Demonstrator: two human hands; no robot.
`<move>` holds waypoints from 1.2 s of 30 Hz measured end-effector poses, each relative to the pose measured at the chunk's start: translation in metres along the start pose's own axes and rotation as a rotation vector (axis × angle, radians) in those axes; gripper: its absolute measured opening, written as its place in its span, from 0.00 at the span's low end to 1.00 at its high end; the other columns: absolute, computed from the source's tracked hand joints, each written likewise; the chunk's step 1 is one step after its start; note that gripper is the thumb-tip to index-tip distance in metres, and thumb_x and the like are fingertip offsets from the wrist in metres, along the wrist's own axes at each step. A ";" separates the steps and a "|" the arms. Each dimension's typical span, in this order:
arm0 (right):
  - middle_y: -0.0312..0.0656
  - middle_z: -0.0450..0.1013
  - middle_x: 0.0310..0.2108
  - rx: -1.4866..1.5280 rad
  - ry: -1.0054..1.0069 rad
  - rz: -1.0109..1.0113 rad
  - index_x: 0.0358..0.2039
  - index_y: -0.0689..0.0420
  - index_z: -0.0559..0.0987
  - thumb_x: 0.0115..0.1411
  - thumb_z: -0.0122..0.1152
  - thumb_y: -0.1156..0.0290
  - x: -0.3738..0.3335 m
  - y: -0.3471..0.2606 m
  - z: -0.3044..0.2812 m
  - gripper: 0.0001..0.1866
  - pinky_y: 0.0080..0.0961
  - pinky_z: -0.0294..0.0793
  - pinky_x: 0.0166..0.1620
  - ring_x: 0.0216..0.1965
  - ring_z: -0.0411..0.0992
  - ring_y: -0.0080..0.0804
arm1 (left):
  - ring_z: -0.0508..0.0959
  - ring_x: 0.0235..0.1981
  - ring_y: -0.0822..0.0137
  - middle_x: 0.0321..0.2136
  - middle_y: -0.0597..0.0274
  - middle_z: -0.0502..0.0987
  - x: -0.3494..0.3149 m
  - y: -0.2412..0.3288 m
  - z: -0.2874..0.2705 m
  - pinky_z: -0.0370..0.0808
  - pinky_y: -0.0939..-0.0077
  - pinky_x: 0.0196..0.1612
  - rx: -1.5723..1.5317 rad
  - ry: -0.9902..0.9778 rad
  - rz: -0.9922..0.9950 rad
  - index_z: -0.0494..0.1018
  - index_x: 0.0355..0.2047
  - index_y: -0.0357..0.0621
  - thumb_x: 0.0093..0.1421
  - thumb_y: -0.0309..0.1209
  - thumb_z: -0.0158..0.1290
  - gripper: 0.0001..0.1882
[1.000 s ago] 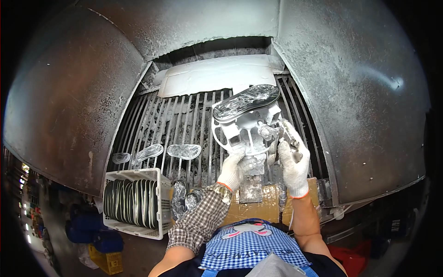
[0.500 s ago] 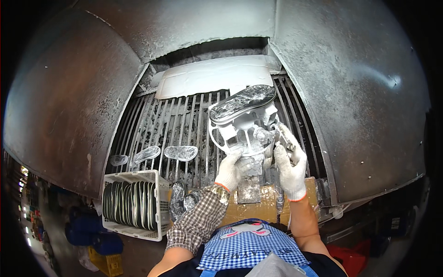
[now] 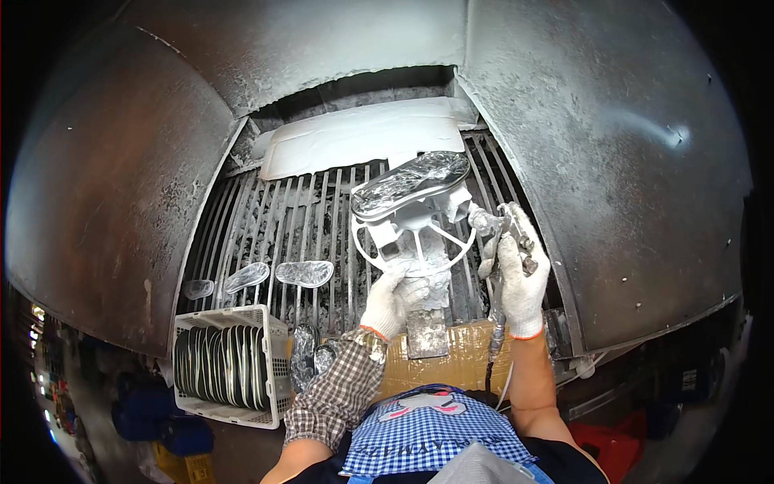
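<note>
A plastic-wrapped shoe sole (image 3: 413, 184), dark and glossy with a pale edge, lies tilted on top of a white-coated, spoked wheel stand (image 3: 419, 218). At the stand's near rim is my left hand (image 3: 387, 302) in a white glove, its fingers curled against the rim. To the right of the wheel, my gloved right hand (image 3: 524, 278) is wrapped round a powder-caked spray gun (image 3: 487, 222). The gun's head is beside the wheel's right edge, and a hose (image 3: 497, 331) hangs below it. Part of the gun's body is hidden by my fingers.
A white plastic crate (image 3: 278, 347) of upright soles stands at the left. Several wrapped pieces (image 3: 305, 273) lie on the slatted grate (image 3: 322, 210). White cardboard (image 3: 355, 137) sits at the back, a taped brown board (image 3: 459, 363) in front. Metal walls (image 3: 605, 177) enclose the sides.
My right hand and the spray gun have moved to the right, away from the stand, uncovering more of its spokes. My left hand stays at the rim. The whole view has shifted slightly.
</note>
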State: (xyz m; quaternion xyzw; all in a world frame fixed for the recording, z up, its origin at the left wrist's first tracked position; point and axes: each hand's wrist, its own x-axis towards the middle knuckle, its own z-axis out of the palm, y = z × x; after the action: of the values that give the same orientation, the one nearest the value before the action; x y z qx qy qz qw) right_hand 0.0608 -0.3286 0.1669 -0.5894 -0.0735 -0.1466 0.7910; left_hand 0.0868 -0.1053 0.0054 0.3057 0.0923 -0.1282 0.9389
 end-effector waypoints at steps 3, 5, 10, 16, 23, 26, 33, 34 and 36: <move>0.36 0.77 0.36 -0.075 0.030 -0.058 0.73 0.68 0.64 0.76 0.59 0.70 -0.004 0.003 -0.004 0.30 0.14 0.73 0.33 0.29 0.71 0.15 | 0.81 0.58 0.43 0.58 0.36 0.77 -0.001 0.002 0.003 0.79 0.46 0.63 0.009 -0.030 0.004 0.68 0.62 0.31 0.75 0.32 0.50 0.21; 0.37 0.77 0.40 -0.059 0.038 -0.016 0.72 0.68 0.65 0.75 0.59 0.72 -0.009 -0.003 0.004 0.29 0.14 0.75 0.35 0.31 0.71 0.15 | 0.81 0.57 0.44 0.58 0.36 0.77 -0.002 0.002 0.001 0.80 0.46 0.63 0.008 0.005 0.013 0.69 0.62 0.31 0.75 0.32 0.49 0.21; 0.36 0.77 0.37 -0.032 -0.011 0.053 0.72 0.67 0.66 0.76 0.57 0.72 -0.013 -0.008 0.004 0.27 0.16 0.76 0.36 0.32 0.73 0.16 | 0.81 0.56 0.44 0.58 0.38 0.78 -0.001 0.002 -0.004 0.80 0.47 0.61 -0.021 -0.002 0.011 0.69 0.61 0.31 0.74 0.32 0.49 0.21; 0.36 0.77 0.34 -0.034 0.010 0.031 0.71 0.67 0.67 0.76 0.59 0.70 -0.004 -0.007 -0.008 0.27 0.16 0.75 0.34 0.30 0.71 0.16 | 0.82 0.55 0.44 0.57 0.39 0.79 -0.009 0.011 0.005 0.82 0.48 0.59 0.010 0.052 0.026 0.70 0.62 0.31 0.74 0.33 0.50 0.21; 0.36 0.77 0.35 0.016 0.050 0.050 0.72 0.69 0.65 0.76 0.59 0.69 0.004 -0.017 -0.014 0.30 0.15 0.75 0.34 0.31 0.71 0.14 | 0.83 0.54 0.44 0.54 0.42 0.80 -0.011 0.025 -0.006 0.82 0.48 0.57 0.013 0.124 0.040 0.71 0.61 0.31 0.74 0.34 0.52 0.22; 0.35 0.76 0.35 -0.009 0.091 0.019 0.73 0.69 0.64 0.76 0.59 0.70 0.008 -0.019 -0.017 0.30 0.15 0.75 0.33 0.30 0.71 0.14 | 0.83 0.52 0.44 0.52 0.42 0.81 -0.009 0.028 -0.014 0.83 0.48 0.56 0.023 0.120 0.066 0.71 0.60 0.32 0.74 0.34 0.52 0.21; 0.36 0.78 0.36 -0.067 0.122 -0.044 0.73 0.68 0.64 0.76 0.58 0.71 0.003 -0.027 -0.028 0.29 0.14 0.74 0.34 0.30 0.70 0.14 | 0.84 0.50 0.47 0.47 0.44 0.82 -0.016 0.043 -0.010 0.83 0.51 0.55 0.006 0.169 0.089 0.73 0.57 0.35 0.72 0.33 0.55 0.18; 0.36 0.78 0.35 -0.069 0.138 -0.053 0.73 0.68 0.64 0.76 0.58 0.71 0.000 -0.031 -0.025 0.29 0.14 0.74 0.34 0.29 0.70 0.14 | 0.84 0.50 0.46 0.47 0.44 0.82 -0.017 0.045 -0.008 0.83 0.50 0.55 0.001 0.173 0.095 0.73 0.56 0.35 0.72 0.33 0.56 0.17; 0.39 0.79 0.38 -0.080 0.041 0.027 0.71 0.68 0.66 0.75 0.59 0.73 -0.009 -0.038 -0.026 0.28 0.14 0.75 0.34 0.29 0.71 0.15 | 0.85 0.47 0.48 0.44 0.44 0.83 -0.016 0.050 -0.009 0.86 0.52 0.50 -0.011 0.192 0.108 0.75 0.52 0.36 0.71 0.33 0.56 0.15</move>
State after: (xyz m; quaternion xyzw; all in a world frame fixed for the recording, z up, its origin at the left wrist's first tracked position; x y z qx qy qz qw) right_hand 0.0388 -0.3625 0.1912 -0.6184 -0.0432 -0.1506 0.7701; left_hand 0.0853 -0.0581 0.0298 0.3159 0.1661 -0.0468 0.9330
